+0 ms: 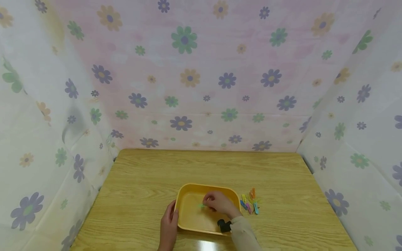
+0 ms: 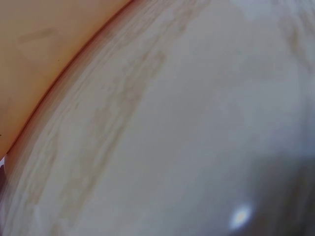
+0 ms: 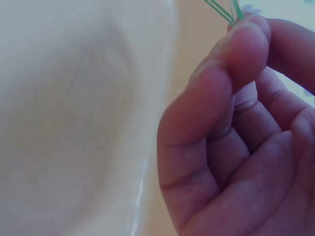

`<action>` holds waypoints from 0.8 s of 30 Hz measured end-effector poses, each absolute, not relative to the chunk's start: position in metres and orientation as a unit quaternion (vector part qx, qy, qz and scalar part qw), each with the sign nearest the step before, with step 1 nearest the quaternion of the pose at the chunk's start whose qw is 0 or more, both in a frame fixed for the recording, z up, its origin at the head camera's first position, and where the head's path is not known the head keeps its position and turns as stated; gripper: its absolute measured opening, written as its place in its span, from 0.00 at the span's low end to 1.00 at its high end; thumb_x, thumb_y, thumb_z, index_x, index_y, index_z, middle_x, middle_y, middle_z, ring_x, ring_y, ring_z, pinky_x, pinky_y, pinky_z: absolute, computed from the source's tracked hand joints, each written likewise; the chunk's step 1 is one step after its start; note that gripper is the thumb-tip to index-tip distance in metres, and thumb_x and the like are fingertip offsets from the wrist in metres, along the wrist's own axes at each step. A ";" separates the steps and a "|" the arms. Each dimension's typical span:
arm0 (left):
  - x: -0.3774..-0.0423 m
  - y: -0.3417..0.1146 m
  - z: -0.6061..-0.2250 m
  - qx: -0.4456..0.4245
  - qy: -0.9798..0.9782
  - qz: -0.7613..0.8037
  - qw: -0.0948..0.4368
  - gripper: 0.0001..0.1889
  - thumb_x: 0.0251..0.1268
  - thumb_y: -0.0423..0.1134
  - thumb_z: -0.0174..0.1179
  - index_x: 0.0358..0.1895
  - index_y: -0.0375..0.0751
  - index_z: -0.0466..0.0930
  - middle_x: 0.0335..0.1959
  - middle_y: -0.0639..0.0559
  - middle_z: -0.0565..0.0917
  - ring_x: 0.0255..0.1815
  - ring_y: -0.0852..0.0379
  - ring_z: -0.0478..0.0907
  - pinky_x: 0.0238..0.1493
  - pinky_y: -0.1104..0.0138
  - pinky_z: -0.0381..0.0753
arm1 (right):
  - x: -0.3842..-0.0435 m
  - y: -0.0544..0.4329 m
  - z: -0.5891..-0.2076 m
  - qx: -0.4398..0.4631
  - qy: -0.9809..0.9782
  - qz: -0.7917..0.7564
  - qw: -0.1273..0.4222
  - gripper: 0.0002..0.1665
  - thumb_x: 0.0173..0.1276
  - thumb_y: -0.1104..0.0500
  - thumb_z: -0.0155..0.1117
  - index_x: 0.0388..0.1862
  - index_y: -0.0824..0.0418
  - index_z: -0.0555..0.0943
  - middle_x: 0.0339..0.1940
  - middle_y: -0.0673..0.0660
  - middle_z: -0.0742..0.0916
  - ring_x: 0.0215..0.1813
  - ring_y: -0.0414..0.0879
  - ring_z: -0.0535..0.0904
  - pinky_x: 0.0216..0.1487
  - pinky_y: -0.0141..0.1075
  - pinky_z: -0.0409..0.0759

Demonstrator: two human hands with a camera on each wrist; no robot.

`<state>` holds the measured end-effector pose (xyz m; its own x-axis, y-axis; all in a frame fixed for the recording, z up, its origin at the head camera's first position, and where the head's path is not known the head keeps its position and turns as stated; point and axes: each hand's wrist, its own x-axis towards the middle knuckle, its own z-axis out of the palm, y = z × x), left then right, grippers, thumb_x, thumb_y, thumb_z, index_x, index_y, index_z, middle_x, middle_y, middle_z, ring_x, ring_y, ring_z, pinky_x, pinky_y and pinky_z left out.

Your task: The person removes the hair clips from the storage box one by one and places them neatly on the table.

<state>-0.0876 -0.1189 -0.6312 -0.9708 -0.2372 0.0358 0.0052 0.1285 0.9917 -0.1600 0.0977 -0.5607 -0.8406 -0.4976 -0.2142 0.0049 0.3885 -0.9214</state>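
A yellow plastic tray stands on the wooden table. At its left side, my left hand grips the wall and rim. Over the inside of the tray, my right hand pinches a small green clothespin between thumb and fingertips. In the right wrist view, only thin green ends of the clothespin show past the fingertips; the rest is hidden. Just right of the tray lies a small pile of coloured clothespins, in orange, yellow, blue, pink and teal.
A black device sits at the right wrist, over the tray's front edge. The wood-grain table extends around the tray. Flower-patterned sheets enclose the table at the back and both sides.
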 end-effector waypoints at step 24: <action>-0.087 -0.120 -0.629 0.076 -0.743 -0.659 0.087 0.20 0.66 0.49 0.47 0.60 0.50 0.67 0.59 0.51 0.69 0.56 0.57 0.69 0.48 0.70 0.73 | -0.135 0.117 -0.549 -0.087 0.747 -0.618 0.230 0.11 0.66 0.59 0.53 0.40 0.65 0.77 0.30 0.62 0.81 0.27 0.48 0.76 0.30 0.41 0.78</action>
<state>-0.0869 -0.1195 -0.6287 -0.9733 -0.2277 0.0301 0.0027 0.1194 0.9928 -0.1351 0.1170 -0.5494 -0.8795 -0.4131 -0.2363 0.1545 0.2218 -0.9628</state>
